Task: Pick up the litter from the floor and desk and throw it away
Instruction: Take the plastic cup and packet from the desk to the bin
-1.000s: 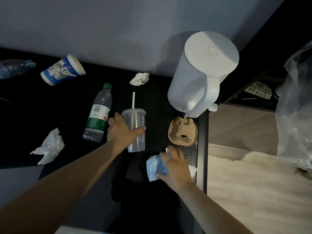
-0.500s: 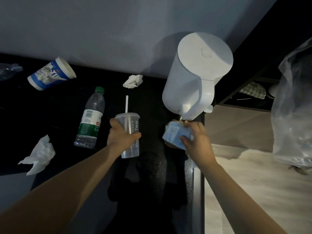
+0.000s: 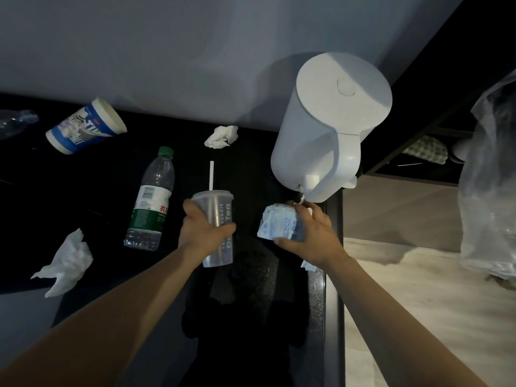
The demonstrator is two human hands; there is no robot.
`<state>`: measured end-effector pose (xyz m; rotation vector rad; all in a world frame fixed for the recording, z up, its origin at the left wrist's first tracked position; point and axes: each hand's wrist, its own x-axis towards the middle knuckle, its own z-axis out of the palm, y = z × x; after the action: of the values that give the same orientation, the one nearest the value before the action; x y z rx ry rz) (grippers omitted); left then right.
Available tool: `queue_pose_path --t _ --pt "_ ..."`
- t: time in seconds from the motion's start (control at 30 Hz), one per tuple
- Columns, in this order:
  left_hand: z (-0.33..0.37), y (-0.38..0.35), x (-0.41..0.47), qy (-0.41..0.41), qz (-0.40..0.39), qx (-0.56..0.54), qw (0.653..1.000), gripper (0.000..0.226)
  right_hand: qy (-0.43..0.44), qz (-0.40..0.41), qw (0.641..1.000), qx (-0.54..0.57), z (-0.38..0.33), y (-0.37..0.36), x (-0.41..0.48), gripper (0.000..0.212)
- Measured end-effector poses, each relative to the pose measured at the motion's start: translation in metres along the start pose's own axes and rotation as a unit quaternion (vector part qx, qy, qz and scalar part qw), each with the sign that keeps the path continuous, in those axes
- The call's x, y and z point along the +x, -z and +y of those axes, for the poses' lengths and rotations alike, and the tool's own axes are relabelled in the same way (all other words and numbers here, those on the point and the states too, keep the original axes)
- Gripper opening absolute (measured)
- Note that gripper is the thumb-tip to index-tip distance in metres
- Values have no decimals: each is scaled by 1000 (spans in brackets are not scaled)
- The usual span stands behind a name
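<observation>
Right hand (image 3: 312,233), blue packet (image 3: 279,225) nearer kettle (image 3: 329,121)

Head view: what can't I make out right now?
All in the head view.
Clear bottle: cut by left edge.
Plastic bag: cut by right edge, contents blurred.
Whatever lies under the blue-white packet: hidden by it and the right hand.
Plastic cup's middle: covered by the left hand.
</observation>
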<state>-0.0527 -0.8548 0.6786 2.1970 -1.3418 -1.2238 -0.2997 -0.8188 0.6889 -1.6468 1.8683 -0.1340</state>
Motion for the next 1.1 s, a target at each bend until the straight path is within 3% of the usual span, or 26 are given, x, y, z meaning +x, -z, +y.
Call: queue_pose_path --t 0.17,0.37,0.53,0.8,0.9,1.1 --pt "-3 6 -3 -5 -23 -2 1000 98 -13 94 995 -33 -10 -12 -4 73" --pt "-11 27 -25 -54 -61 -14 997 107 -41 143 988 45 -24 -17 -45 72" --pt "4 52 -51 -124 -94 -42 987 101 -92 225 963 112 -47 2 -96 65" --pt "85 45 -131 -277 -203 -69 937 85 -112 350 895 254 -47 76 -205 31" --pt "118 27 -174 -330 -234 -63 913 87 -97 410 863 279 -36 105 -256 28" --pt "194 -27 -287 -439 -270 -40 856 99 -167 543 777 273 15 149 -377 29"
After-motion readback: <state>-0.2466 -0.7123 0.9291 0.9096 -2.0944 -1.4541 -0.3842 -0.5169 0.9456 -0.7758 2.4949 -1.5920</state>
